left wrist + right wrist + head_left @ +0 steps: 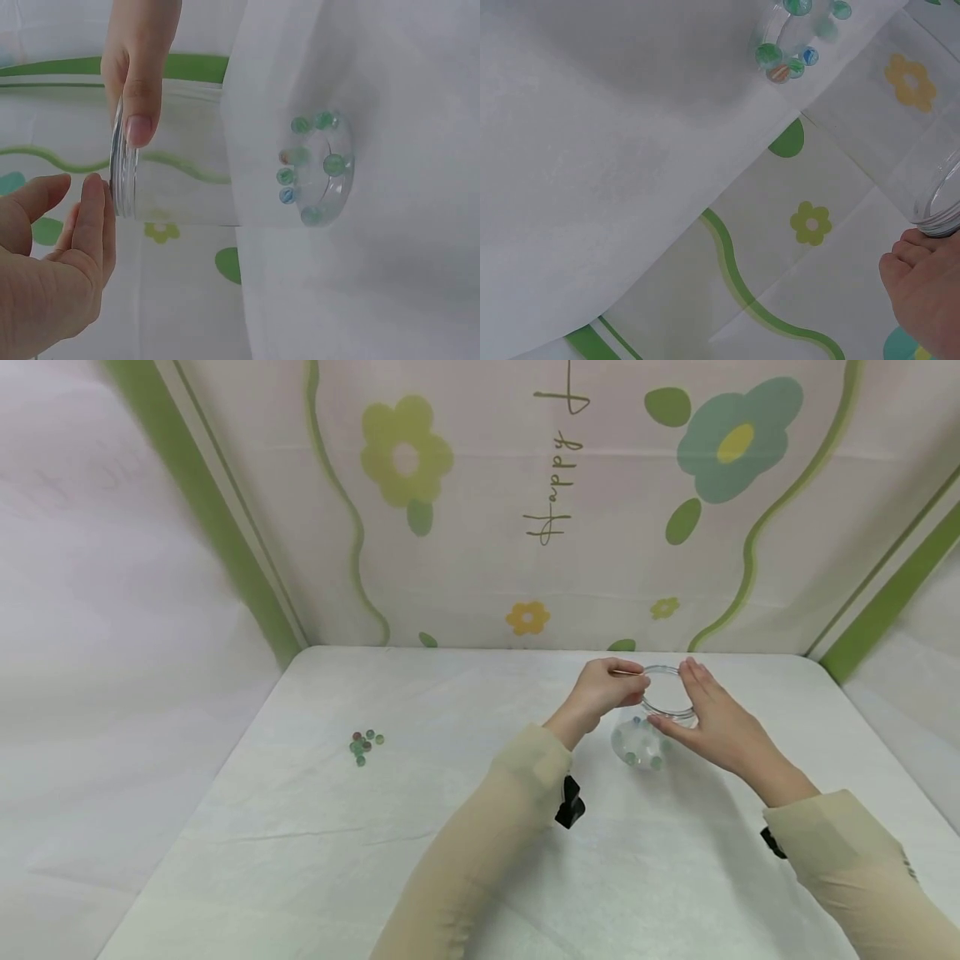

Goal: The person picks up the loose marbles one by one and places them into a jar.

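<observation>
A clear glass jar [628, 743] stands on the table with several green, blue and reddish marbles [334, 165] at its bottom. My right hand [716, 722] holds its rim from the right, thumb on the near side and fingers long on the far side; in the right wrist view, part of that hand [930, 289] lies under the rim. At the rim's left side is my left hand [600, 689]. In the left wrist view, this hand [56, 277] has its fingertips against the rim and its thumb apart, with nothing visible between them.
A loose group of several marbles [361, 747] lies on the left of the white-covered table [300, 877]. Behind the table's back edge hangs a curtain [465, 568] with flowers and lettering.
</observation>
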`<state>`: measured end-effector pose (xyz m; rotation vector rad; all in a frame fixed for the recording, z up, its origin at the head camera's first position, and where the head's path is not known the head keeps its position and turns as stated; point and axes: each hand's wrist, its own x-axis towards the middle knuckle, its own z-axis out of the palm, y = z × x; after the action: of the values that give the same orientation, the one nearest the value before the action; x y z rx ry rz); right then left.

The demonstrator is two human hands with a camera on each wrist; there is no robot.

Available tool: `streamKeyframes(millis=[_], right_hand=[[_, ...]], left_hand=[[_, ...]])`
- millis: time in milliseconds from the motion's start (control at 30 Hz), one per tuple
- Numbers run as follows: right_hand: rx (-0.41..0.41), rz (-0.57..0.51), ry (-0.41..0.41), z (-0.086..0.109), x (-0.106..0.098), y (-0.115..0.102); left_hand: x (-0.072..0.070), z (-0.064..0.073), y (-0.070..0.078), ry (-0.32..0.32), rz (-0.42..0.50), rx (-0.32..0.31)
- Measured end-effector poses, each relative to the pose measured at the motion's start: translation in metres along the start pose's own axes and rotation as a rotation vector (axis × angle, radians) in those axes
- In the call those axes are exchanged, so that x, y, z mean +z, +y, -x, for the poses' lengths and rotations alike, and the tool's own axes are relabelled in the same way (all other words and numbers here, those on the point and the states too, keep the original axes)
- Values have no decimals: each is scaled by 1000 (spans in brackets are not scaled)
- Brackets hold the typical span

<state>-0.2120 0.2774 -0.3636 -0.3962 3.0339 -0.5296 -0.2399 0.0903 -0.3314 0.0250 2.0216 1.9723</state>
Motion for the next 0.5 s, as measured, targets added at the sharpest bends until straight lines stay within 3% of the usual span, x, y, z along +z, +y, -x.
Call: streamKeyframes(millis=[233,500], right_hand=[[-10,8,20,0,-1,-1],[-15,4,26,-1,2,1]], left_hand=[[-13,-2,-5,7,-6,1],[-53,-4,-16,1,-68,-16]])
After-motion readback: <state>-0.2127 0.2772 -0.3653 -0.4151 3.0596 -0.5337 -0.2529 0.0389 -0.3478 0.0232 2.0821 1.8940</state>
